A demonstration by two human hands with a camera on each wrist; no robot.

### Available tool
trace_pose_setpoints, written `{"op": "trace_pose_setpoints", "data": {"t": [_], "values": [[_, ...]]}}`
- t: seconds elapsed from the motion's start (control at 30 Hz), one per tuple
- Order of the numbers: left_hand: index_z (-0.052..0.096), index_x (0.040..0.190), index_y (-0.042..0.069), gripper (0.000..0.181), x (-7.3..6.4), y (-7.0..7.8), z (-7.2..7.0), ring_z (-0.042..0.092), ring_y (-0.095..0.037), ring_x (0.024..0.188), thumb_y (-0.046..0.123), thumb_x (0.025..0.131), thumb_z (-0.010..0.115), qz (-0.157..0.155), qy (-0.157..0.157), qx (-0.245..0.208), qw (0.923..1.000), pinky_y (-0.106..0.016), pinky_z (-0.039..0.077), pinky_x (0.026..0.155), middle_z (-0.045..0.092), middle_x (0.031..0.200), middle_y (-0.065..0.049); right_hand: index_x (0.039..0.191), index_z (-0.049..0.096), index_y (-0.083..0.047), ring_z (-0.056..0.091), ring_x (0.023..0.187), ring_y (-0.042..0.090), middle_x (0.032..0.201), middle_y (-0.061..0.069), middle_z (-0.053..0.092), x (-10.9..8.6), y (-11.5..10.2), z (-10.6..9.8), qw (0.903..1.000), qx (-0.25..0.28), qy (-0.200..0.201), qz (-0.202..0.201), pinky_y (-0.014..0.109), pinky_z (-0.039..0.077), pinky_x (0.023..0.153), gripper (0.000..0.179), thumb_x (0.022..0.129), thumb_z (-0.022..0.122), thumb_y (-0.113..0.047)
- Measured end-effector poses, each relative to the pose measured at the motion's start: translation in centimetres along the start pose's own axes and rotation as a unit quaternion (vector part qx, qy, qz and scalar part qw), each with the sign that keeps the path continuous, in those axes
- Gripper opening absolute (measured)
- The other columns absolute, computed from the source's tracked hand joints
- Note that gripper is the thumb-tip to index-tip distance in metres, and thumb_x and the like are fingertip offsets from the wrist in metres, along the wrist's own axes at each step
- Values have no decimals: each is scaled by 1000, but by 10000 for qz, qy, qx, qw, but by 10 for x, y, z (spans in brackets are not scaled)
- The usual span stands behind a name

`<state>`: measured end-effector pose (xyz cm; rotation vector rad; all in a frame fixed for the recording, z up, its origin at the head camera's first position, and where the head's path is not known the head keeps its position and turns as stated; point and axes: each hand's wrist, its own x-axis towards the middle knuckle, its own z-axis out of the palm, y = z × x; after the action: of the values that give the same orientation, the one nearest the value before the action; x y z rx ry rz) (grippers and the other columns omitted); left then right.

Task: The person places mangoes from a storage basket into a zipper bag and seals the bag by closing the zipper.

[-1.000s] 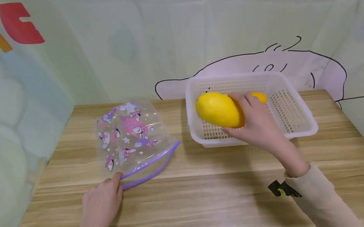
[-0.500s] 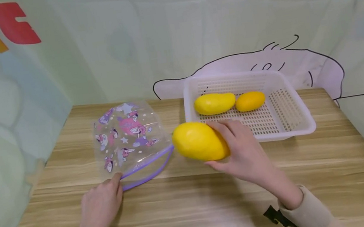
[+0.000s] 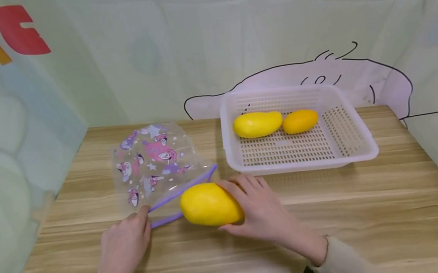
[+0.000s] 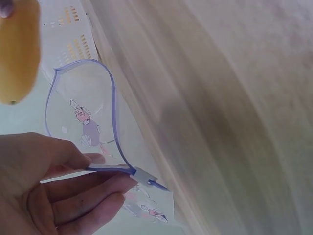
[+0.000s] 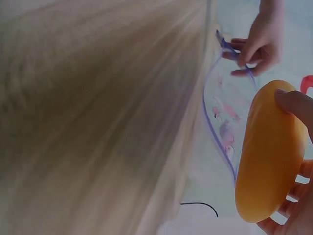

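A clear zip bag [image 3: 155,165] with pink and purple cartoon prints lies on the table, its purple-edged mouth spread apart toward the person. My left hand [image 3: 126,240] pinches the left end of that mouth; in the left wrist view the thumb and fingers hold the purple rim beside a whitish slider [image 4: 143,177]. My right hand [image 3: 261,208] grips a large yellow mango [image 3: 210,205] by its right end. The mango's left end overlaps the bag's purple rim in the head view. In the right wrist view the thumb lies on one side of the mango, the fingers on the other.
A white perforated plastic basket [image 3: 304,164] stands at the back right, against the printed backdrop [image 3: 204,39]. Inside it lie a yellow mango [image 3: 257,124] and a smaller orange-yellow one [image 3: 300,121]. The wooden table [image 3: 339,203] ends at the backdrop behind and at both sides.
My right hand has lifted the large mango out of the basket and carried it left and toward the person, up to the bag's mouth. My left hand keeps its pinch on the rim, nearly still.
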<state>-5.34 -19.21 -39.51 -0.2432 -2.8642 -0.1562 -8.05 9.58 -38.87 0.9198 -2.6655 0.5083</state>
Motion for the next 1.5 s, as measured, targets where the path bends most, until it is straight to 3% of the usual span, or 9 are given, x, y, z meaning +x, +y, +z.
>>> {"op": "trace_pose_setpoints", "data": {"t": [0.33, 0.43, 0.6, 0.93, 1.27, 1.4, 1.5], "values": [[64, 105, 5, 20, 1, 7, -5, 46, -20, 40, 10, 85, 64, -1, -119, 16, 9999, -28, 28, 35, 57, 57, -5, 138, 46, -20, 49, 107, 17, 119, -2, 54, 12, -13, 18, 9976, -307, -618, -75, 34, 41, 88, 85, 71, 69, -66], [65, 104, 5, 20, 1, 9, -6, 48, -22, 41, 9, 85, 63, 35, -1, 36, 10000, -29, 29, 35, 58, 58, -6, 136, 47, -19, 49, 103, 17, 115, -2, 55, 17, -19, 23, 9970, -453, -633, -47, 33, 40, 85, 84, 72, 67, -69], [66, 102, 5, 20, 0, 13, -6, 49, -24, 41, 9, 82, 64, 165, 281, 90, 9994, -29, 27, 35, 61, 60, -7, 133, 48, -19, 51, 99, 18, 113, -1, 56, 25, -27, 33, 9959, -810, -393, -16, 33, 42, 81, 82, 72, 63, -73], [67, 102, 5, 22, 0, 21, -10, 48, -21, 39, 8, 80, 67, 365, 535, 163, 9978, -27, 26, 34, 61, 60, -8, 124, 56, -10, 55, 102, 19, 113, 2, 61, 34, -40, 48, 9904, -1331, 374, -33, 32, 42, 77, 81, 75, 57, -75], [67, 99, 7, 20, 1, 26, -10, 43, -16, 38, 8, 79, 68, 571, 661, 63, 9962, -25, 27, 34, 63, 61, -7, 122, 57, -7, 57, 98, 20, 108, 4, 63, 41, -47, 58, 9851, -1609, 597, -142, 33, 45, 81, 78, 81, 52, -73], [68, 102, 9, 23, 2, 29, -11, 43, -14, 39, 9, 79, 69, 587, 464, -58, 9972, -27, 29, 35, 66, 64, -7, 122, 57, -7, 56, 99, 21, 109, 5, 64, 43, -49, 62, 9859, -1642, 321, -60, 34, 45, 83, 76, 82, 51, -71], [69, 102, 9, 23, 3, 31, -10, 40, -12, 40, 8, 79, 69, 617, 353, -134, 9974, -26, 29, 35, 66, 65, -6, 127, 54, -5, 57, 103, 23, 117, 7, 64, 43, -50, 64, 9863, -1625, -273, 28, 36, 46, 87, 75, 86, 47, -68]]}}
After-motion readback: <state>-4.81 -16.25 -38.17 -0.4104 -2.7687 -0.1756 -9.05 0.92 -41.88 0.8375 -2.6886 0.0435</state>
